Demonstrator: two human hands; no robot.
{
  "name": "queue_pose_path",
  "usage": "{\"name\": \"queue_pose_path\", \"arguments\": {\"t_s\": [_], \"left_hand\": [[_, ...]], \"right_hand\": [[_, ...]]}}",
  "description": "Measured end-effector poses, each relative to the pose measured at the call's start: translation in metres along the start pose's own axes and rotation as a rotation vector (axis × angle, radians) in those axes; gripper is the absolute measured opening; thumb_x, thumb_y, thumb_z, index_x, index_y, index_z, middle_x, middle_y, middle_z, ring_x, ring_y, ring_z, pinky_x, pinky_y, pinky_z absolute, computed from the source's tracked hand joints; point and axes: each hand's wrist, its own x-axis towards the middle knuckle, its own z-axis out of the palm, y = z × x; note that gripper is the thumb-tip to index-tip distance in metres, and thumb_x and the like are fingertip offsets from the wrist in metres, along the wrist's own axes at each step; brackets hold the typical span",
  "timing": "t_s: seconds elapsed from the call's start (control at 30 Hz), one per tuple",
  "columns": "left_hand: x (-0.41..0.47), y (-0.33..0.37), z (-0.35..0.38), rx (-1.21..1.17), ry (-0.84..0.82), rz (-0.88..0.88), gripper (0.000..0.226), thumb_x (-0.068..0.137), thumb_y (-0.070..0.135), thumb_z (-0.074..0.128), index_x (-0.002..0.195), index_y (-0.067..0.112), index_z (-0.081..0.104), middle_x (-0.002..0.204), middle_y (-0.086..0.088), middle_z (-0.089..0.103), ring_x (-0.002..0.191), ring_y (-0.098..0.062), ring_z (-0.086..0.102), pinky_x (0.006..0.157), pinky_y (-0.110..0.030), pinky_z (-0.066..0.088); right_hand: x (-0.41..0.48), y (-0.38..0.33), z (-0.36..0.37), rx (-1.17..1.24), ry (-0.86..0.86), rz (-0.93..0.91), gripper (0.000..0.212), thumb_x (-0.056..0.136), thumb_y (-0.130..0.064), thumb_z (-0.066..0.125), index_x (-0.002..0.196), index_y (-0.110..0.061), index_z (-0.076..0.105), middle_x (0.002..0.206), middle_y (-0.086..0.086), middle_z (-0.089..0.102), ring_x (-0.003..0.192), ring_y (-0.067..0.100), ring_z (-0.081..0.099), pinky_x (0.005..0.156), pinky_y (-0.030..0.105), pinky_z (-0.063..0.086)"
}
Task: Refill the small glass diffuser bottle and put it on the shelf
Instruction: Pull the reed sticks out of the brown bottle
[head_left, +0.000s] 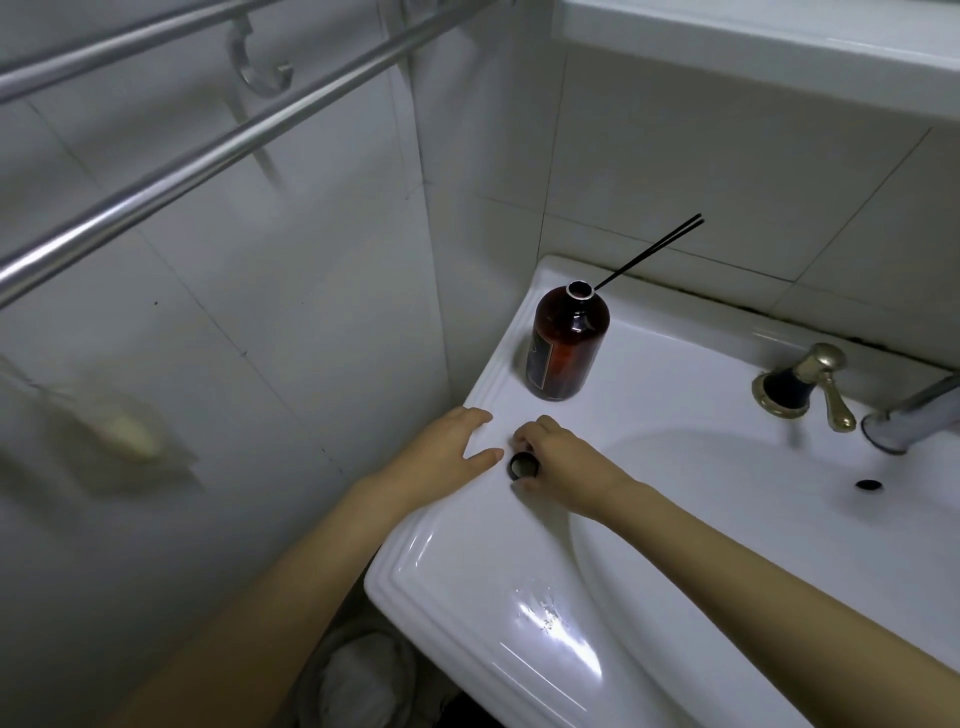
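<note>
An amber glass diffuser bottle (567, 345) with a dark label stands upright on the far left corner of the white sink ledge (467, 561). Its neck is uncapped and two thin black reeds (649, 252) lean out of it to the right. A small round black cap (522, 465) lies on the ledge in front of the bottle, and my right hand (558, 460) has its fingers closed around it. My left hand (452, 447) rests flat on the ledge just left of the cap, fingers apart, holding nothing. A white shelf (779, 36) runs along the wall above.
The basin (727, 493) with its drain hole lies to the right, with a brass tap handle (810, 384) and a chrome spout (909, 415) behind it. Chrome towel rails (208, 150) cross the upper left. A soap holder (124, 431) hangs on the left wall. A bin (358, 675) sits below the sink.
</note>
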Motion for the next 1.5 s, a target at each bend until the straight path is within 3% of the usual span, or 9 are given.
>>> {"name": "queue_pose_path", "arguments": {"t_s": [0.13,0.37,0.53,0.77,0.93,1.2,1.4,1.5], "left_hand": [[0.002,0.004,-0.001,0.01,0.006,0.015,0.051,0.09,0.031,0.052,0.136,0.014,0.035,0.142,-0.002,0.041,0.127,-0.014,0.042,0.092,-0.013,0.027],[0.013,0.016,-0.005,0.025,0.02,0.057,0.051,0.09,0.03,0.053,0.135,0.012,0.037,0.141,-0.003,0.043,0.125,-0.015,0.044,0.092,-0.015,0.029],[0.027,0.026,-0.011,0.036,0.033,0.086,0.05,0.09,0.03,0.053,0.134,0.013,0.038,0.14,-0.003,0.045,0.124,-0.016,0.045,0.094,-0.016,0.03],[0.048,0.033,-0.026,0.072,0.059,0.076,0.051,0.089,0.032,0.054,0.133,0.012,0.04,0.137,-0.006,0.047,0.122,-0.02,0.048,0.099,-0.026,0.035],[0.061,0.04,-0.033,0.088,0.077,0.091,0.048,0.089,0.03,0.053,0.132,0.011,0.041,0.138,-0.006,0.047,0.125,-0.019,0.046,0.098,-0.024,0.033],[0.075,0.04,-0.03,0.101,0.075,0.092,0.044,0.089,0.029,0.054,0.127,0.01,0.046,0.132,-0.007,0.051,0.118,-0.02,0.05,0.092,-0.021,0.035],[0.076,0.039,-0.029,0.097,0.072,0.089,0.046,0.089,0.028,0.054,0.129,0.009,0.044,0.134,-0.007,0.05,0.12,-0.02,0.049,0.094,-0.021,0.034],[0.075,0.038,-0.03,0.094,0.073,0.094,0.045,0.089,0.028,0.054,0.129,0.01,0.044,0.135,-0.006,0.049,0.12,-0.018,0.049,0.092,-0.019,0.033]], "right_hand": [[-0.008,0.002,-0.012,0.107,0.033,0.02,0.043,0.089,-0.024,0.054,0.128,-0.009,0.044,0.124,0.007,0.046,0.108,0.024,0.053,0.09,0.028,0.041],[-0.016,0.024,-0.047,0.219,0.116,0.063,0.037,0.091,-0.025,0.053,0.125,-0.01,0.049,0.119,0.007,0.052,0.088,0.017,0.05,0.08,0.023,0.038],[-0.016,0.041,-0.08,0.28,0.206,0.101,0.031,0.093,-0.023,0.05,0.121,-0.009,0.054,0.114,0.007,0.057,0.091,0.019,0.052,0.08,0.025,0.038],[0.004,0.063,-0.11,0.403,0.375,0.172,0.042,0.093,-0.028,0.05,0.129,-0.007,0.043,0.111,0.006,0.06,0.103,0.026,0.057,0.077,0.025,0.035],[0.023,0.064,-0.13,0.485,0.438,0.158,0.052,0.092,-0.029,0.051,0.135,-0.005,0.033,0.104,0.001,0.053,0.109,0.028,0.057,0.089,0.034,0.042],[0.05,0.06,-0.146,0.506,0.47,0.102,0.037,0.092,-0.024,0.052,0.123,-0.004,0.046,0.096,0.004,0.057,0.098,0.033,0.061,0.087,0.04,0.045],[0.054,0.057,-0.149,0.459,0.488,0.054,0.026,0.096,-0.019,0.044,0.108,-0.002,0.061,0.093,0.004,0.057,0.079,0.021,0.057,0.06,0.01,0.04],[0.05,0.058,-0.152,0.47,0.519,0.045,0.028,0.097,-0.018,0.04,0.107,-0.005,0.063,0.097,0.003,0.058,0.08,0.02,0.056,0.069,0.022,0.041]]}}
